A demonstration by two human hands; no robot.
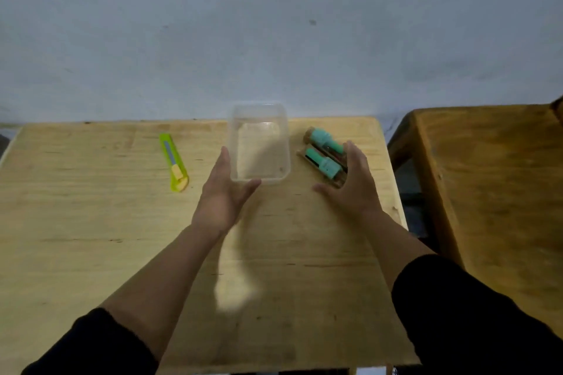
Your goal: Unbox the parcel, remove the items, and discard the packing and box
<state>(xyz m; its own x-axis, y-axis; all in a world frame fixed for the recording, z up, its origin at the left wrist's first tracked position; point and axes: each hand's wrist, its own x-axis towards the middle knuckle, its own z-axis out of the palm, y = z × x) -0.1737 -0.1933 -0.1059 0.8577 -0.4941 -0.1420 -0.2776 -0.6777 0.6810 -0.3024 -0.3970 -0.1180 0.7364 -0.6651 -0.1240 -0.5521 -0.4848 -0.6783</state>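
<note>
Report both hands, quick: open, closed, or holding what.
Left hand: open, palm against the near left corner of the clear plastic container, not gripping.
Right hand: open, fingers spread by the two green-labelled tubes; holding nothing.

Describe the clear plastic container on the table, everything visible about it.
The clear plastic container is a lidless rectangular tub with rounded corners, looking like thin see-through plastic. It stands upright and appears empty; the wood shows through its base. It sits near the far edge of the wooden table, between the green utility knife and two teal-capped items. The left hand lies against its near left corner, fingers along the left wall, thumb by the near wall.
</note>
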